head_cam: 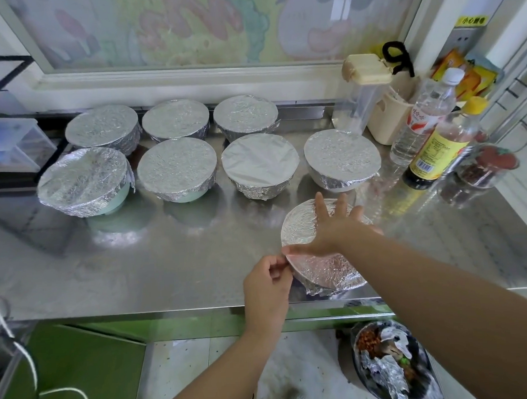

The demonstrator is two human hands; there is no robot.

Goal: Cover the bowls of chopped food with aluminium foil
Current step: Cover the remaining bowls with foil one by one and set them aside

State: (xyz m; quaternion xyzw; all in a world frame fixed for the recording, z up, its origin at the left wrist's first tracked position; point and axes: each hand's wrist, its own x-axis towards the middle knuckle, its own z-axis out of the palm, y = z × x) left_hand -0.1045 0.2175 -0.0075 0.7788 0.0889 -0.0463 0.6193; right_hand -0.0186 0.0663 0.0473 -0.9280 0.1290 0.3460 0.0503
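Left fingers (278,267) (a pinch) at foil (327,270) edge

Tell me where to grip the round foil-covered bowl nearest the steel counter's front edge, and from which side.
Probably the side wall under the rim of the round foil-covered bowl, from the exposed near side. The top is only stretched foil that would dent; the left hand pinches its left rim and the right hand presses flat on top.

Eight foil-covered bowls (176,162) are standing on the surface (168,265): three at the back, four in the middle, one at the front. Two bottles (422,114), one lidded jug (364,102) and one jar (476,173) are standing at the right. Two hands, left hand (266,286) and right hand (331,229), are showing.
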